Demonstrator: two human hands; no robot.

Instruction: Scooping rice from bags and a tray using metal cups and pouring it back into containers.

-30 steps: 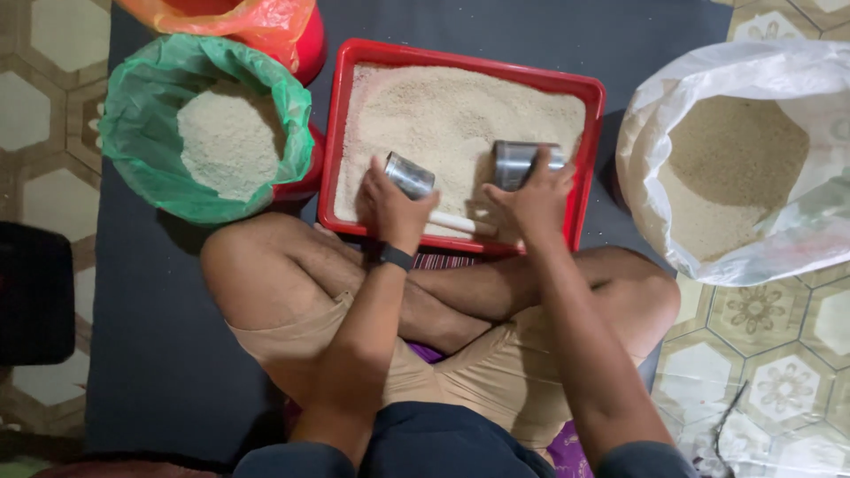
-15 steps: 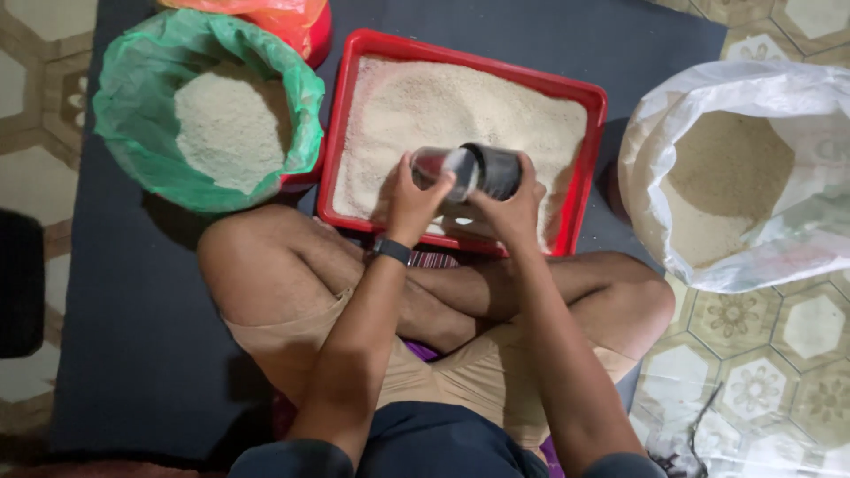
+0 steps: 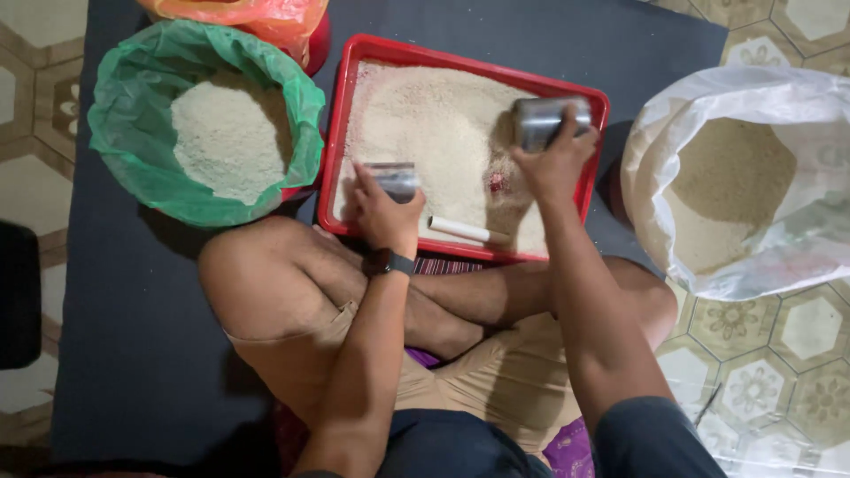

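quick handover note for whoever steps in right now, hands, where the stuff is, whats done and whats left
Left hand: holds a small metal cup low over the rice in the red tray.
Right hand: holds a second metal cup at the tray's far right corner.
A white stick-like tool lies in the tray near its front edge.
Green-lined basin on the left and the white sack on the right both hold grain.
Done: tray holds a mound of rice, with a bare patch beside the right hand.
Left: most rice is in the tray.

green bag (image 3: 133, 168) left | orange bag (image 3: 257, 13) top | white sack (image 3: 797, 239) right (all open)
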